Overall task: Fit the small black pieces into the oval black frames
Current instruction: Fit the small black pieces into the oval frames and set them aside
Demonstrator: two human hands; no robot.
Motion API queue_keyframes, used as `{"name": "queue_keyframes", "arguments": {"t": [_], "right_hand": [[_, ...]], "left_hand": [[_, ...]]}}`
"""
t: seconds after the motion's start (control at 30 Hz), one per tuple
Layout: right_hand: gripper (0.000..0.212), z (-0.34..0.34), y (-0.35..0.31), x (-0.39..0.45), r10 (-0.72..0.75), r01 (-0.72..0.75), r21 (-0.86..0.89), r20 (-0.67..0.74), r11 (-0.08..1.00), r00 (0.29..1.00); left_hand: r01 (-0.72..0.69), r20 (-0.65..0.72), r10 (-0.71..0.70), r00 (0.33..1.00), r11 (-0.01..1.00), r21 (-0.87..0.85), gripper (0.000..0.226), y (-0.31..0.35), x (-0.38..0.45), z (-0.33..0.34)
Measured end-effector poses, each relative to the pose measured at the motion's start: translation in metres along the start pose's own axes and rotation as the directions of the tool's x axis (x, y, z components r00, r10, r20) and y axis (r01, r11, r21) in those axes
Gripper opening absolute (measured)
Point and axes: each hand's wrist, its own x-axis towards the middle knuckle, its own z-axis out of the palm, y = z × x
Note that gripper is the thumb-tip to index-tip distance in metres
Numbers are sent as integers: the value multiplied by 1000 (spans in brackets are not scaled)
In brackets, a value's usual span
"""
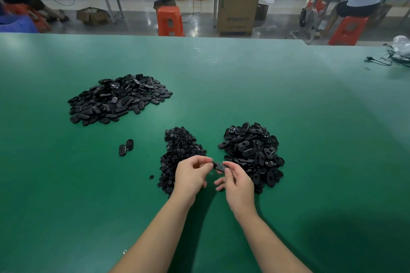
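Note:
Both hands meet low in the middle of the green table (pixel 288 106). Between them is one oval black frame (pixel 218 166), pinched at its left end by my left hand (pixel 192 175) and at its right end by my right hand (pixel 237 180). A small piece seems to sit in the frame, but it is too small to tell. Behind my left hand lies a heap of small black pieces (pixel 179 150). A pile of oval black frames (pixel 253 153) lies to the right of my right hand.
A bigger heap of black ovals (pixel 117 97) lies at the far left. Two ovals (pixel 126 147) sit apart left of the small pieces, and one small piece (pixel 151 176) lies alone. Black cables (pixel 390 60) lie at the far right edge. A person sits beyond the table.

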Motion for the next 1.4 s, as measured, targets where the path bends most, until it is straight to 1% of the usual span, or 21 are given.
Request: {"name": "queue_keyframes", "arguments": {"t": [0.17,0.33,0.4,0.5,0.57,0.63,0.73,0.8,0.87,0.9,1.0,1.07,1.17,1.23,1.33,1.4], "right_hand": [[27,0,1,0,-5,5,-9,13,1000,1000],[25,-1,1,0,-9,9,-22,10,1000,1000],[25,-1,0,0,-13,14,-28,9,1000,1000],[20,-1,0,-1,-11,11,-11,5,1000,1000],[11,-2,0,-1,-9,9,-1,4,1000,1000],[7,-2,0,-1,-12,12,-11,10,1000,1000],[10,-3,2,0,-8,9,-21,32,1000,999],[20,-3,3,1,-3,6,-48,62,999,998],[28,-3,3,1,-6,14,-94,87,995,996],[28,-3,3,0,-9,20,-118,91,993,996],[18,-3,3,1,-54,71,-231,82,970,995],[10,-3,2,0,-77,90,-241,66,966,995],[5,-2,0,0,-65,69,-217,29,974,997],[9,-2,1,-1,-61,58,-211,-6,976,998],[19,-2,0,-1,-70,62,-192,-36,979,997],[26,-2,-1,-1,-67,60,-184,-32,981,997]], "left_hand": [[-79,-46,89,995,981,176,10,3,-4,6],[-102,-61,126,990,948,300,11,5,-8,13],[-103,-70,132,989,942,320,11,5,-9,14],[-83,-89,113,990,952,294,12,4,-10,15],[-55,-100,80,992,971,232,11,4,-10,15],[-31,-105,48,993,987,159,10,4,-12,16],[-1,-91,4,996,999,36,10,6,-14,17],[10,-64,-12,998,999,-32,9,8,-15,17],[-3,-47,2,999,1000,-15,9,10,-16,17],[-17,-41,18,999,1000,8,9,11,-16,17],[-59,-4,59,998,997,40,9,13,-16,17],[-37,32,38,999,999,-17,7,14,-17,19],[75,62,-67,996,987,-143,4,14,-16,20],[108,68,-98,993,982,-155,4,14,-17,20],[73,31,-71,997,993,-89,4,12,-17,19],[49,19,-49,999,998,-45,5,12,-17,19]]}}
